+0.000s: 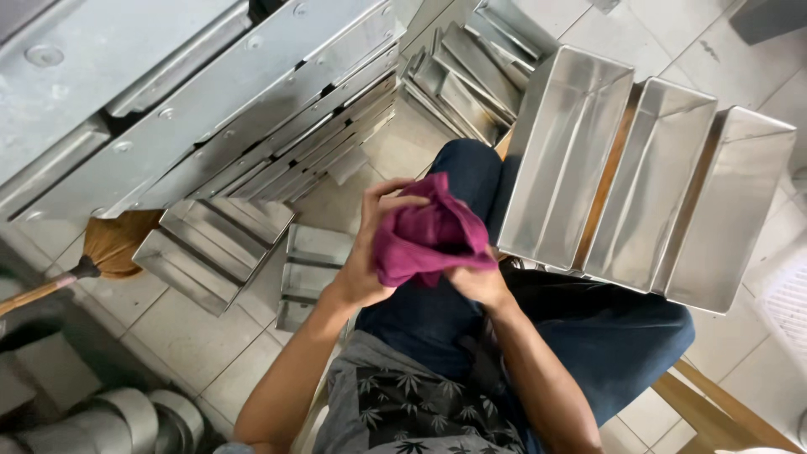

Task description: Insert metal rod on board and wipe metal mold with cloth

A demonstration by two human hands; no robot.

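Magenta cloth [430, 231] is bunched between both hands above the person's lap: the left hand [370, 252] grips its left side with fingers curled over the top, the right hand [481, 282] clutches it from below. Just beside them, three long shiny metal pans [647, 185] lie side by side. More pans [218, 244] rest on the tiled floor [185, 336], near a broom [101, 252]

cloth [429, 240] between both hands over the lap, three pans [647, 189] right, stacked pans [218, 244] and broom [101, 252] left
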